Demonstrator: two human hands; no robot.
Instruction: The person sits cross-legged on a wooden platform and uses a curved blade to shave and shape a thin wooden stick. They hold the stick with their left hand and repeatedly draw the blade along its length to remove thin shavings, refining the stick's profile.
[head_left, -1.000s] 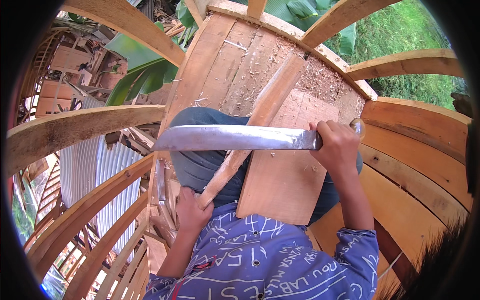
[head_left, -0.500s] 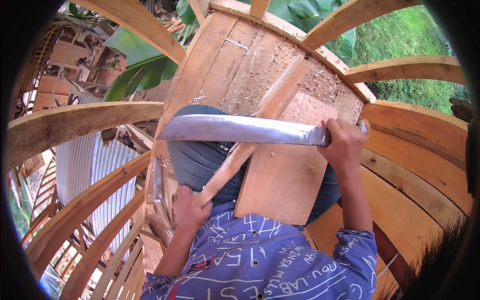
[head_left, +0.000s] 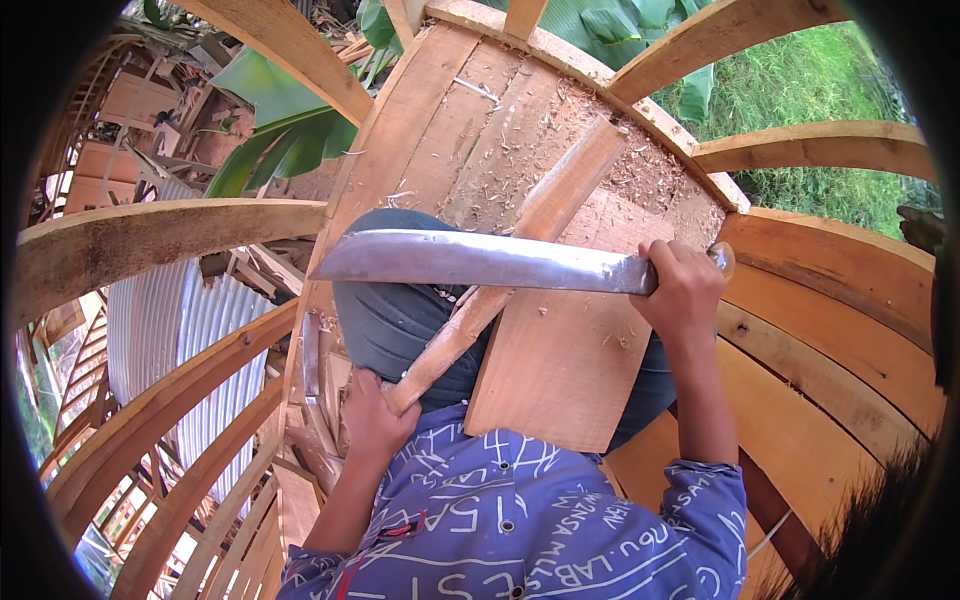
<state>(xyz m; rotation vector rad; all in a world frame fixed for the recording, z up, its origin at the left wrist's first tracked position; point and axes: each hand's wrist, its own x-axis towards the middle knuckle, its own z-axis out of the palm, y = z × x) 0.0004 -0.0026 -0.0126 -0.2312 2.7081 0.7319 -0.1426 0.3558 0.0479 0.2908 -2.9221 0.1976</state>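
Note:
My right hand (head_left: pixel 681 290) grips the handle of a machete (head_left: pixel 470 258) with a long, wide steel blade. The blade lies level across the view, its tip to the left over my bent knee, and it crosses above a narrow wooden stick (head_left: pixel 570 185). Around the near end of that stick my left hand (head_left: pixel 380 418) is closed. The stick slants away to the upper right, its far end over the planks. A flat wooden board (head_left: pixel 565 375) rests between my legs, beneath the stick. Whether blade and stick touch, I cannot tell.
I sit on a plank floor (head_left: pixel 415 130) strewn with wood shavings (head_left: pixel 560 110). Curved wooden ribs (head_left: pixel 170 235) rise on both sides, with planking (head_left: pixel 820 330) at right. Corrugated metal sheets (head_left: pixel 215 340), scrap wood and large green leaves (head_left: pixel 285 140) lie beyond the left edge.
Hardly anything differs. The machete and my right hand sit very slightly further left in the view; both hands keep their grip.

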